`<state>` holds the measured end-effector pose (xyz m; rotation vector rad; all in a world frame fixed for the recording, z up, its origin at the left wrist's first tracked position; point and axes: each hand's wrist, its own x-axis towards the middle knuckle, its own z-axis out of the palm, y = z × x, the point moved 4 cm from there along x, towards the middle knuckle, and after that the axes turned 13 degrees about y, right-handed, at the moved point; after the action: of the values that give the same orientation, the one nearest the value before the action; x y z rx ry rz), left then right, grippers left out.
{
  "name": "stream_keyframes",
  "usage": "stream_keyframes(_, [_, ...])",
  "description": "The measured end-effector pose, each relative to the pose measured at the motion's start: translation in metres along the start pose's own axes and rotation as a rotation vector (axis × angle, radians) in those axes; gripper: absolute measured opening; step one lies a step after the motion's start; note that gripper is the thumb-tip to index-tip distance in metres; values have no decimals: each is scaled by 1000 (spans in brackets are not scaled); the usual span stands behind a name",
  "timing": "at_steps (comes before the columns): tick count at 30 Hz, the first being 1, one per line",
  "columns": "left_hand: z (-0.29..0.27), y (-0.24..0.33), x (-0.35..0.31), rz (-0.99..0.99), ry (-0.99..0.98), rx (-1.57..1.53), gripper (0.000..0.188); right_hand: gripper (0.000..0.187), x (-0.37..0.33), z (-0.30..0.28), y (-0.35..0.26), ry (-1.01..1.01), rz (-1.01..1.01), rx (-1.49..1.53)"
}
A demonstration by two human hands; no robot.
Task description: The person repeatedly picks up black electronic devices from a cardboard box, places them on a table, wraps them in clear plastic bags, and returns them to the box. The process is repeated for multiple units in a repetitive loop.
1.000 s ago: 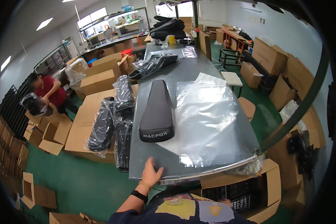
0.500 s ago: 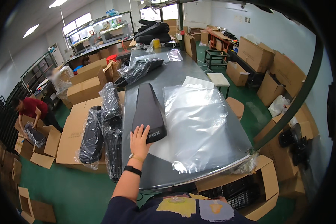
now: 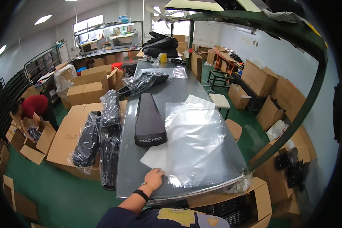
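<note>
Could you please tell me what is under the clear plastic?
White sheeting sticks out from under the clear plastic at its far and left edges; anything else it covers is unclear.

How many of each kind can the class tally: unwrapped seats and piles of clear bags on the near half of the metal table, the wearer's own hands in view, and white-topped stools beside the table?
Unwrapped seat: 1
Pile of clear bags: 1
Wearer's left hand: 1
White-topped stool: 1
Total: 4
</note>
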<state>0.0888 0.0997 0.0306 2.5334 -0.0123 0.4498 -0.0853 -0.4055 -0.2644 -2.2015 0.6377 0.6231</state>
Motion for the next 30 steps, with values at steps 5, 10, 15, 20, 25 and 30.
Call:
stream_keyframes(5, [-44,-18,-48,-151,385,15,34,42,-9,-7,12,0,34,-1])
stream_keyframes(10, [-44,-39,-94,-109,364,170,41,42,2,-30,70,83,-37,-13])
stream_keyframes(15, [-48,-39,-98,-182,420,233,41,39,-19,-20,35,-87,74,71])
stream_keyframes(20, [-50,-30,-94,-147,466,248,41,34,-28,-44,9,40,122,-33])
stream_keyframes(25, [-49,-32,-95,-119,467,268,42,33,-33,-34,12,2,142,-25])
stream_keyframes(30, [-45,-33,-95,-124,477,287,42,33,-48,-22,18,-11,187,-10])
